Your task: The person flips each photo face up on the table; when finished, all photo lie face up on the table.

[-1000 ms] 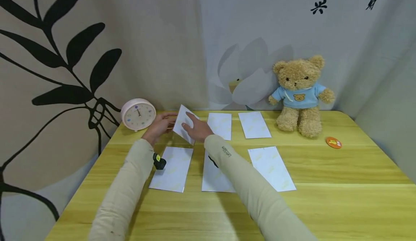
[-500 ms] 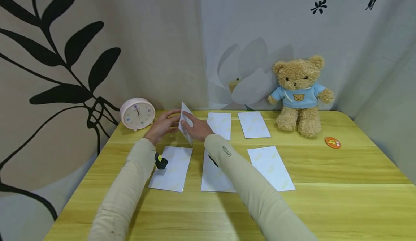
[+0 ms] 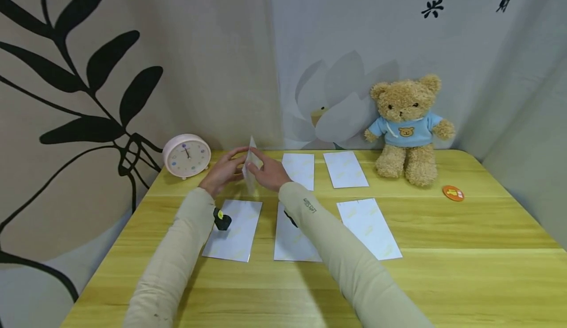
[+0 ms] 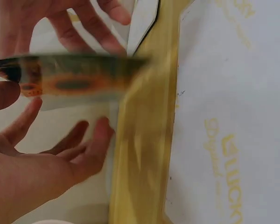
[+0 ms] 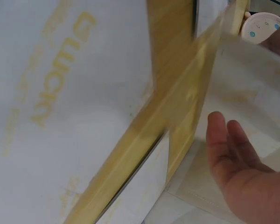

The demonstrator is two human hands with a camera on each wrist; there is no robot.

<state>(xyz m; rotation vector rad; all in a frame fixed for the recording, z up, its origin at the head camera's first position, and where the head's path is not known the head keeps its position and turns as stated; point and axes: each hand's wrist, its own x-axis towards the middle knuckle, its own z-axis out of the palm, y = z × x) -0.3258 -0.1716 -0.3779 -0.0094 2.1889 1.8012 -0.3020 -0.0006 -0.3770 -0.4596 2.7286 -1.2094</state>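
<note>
A photo print [image 3: 253, 160], white-backed with yellow LUCKY lettering, stands nearly edge-on between the two hands in the head view. Its dark green and orange picture side [image 4: 84, 77] appears blurred in the left wrist view. My right hand [image 3: 272, 174] holds it from the white side, thumb on that face and index finger at the upper edge. From the picture side, my left hand [image 3: 221, 171] meets it with loosely bent fingertips. Below the hands, another print [image 3: 239, 237] lies white side up; to their right are two back-row prints [image 3: 304, 166] [image 3: 345, 168].
More white-backed prints [image 3: 369, 229] [image 3: 290, 239] lie in the front row, one partly under the right sleeve. Beside the left hand stands a pink round clock [image 3: 187, 156]. A teddy bear [image 3: 405, 126] and an orange disc [image 3: 453, 193] occupy the table's [image 3: 465, 274] right side.
The photo print has turned from showing its white back to nearly edge-on. My left hand has shifted slightly right and up; the right hand stays almost in place.
</note>
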